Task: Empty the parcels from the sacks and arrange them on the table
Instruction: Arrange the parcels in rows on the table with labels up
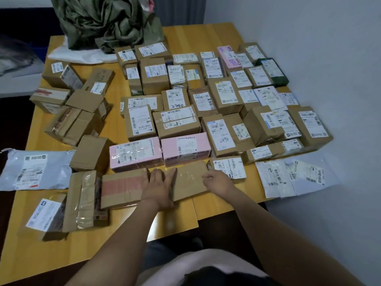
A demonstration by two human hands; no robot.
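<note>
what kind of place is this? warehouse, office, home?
Probably a plain room used as a makeshift parcel sorting spot, not a warehouse: labelled parcels in rows on a wooden table, a crumpled green sack at its far end, bare white walls.

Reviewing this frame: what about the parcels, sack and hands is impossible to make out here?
- Head view: contents of the green sack; its top is cut off by the frame edge and its folds hide the inside.
- Label print on the far parcels: too small and blurred to read.
- Long flat parcel: the left hand covers its middle; no label shows.
- Right hand: curled at the parcel's end, grip unclear.
- Grey mailer: left end cut off.
</note>
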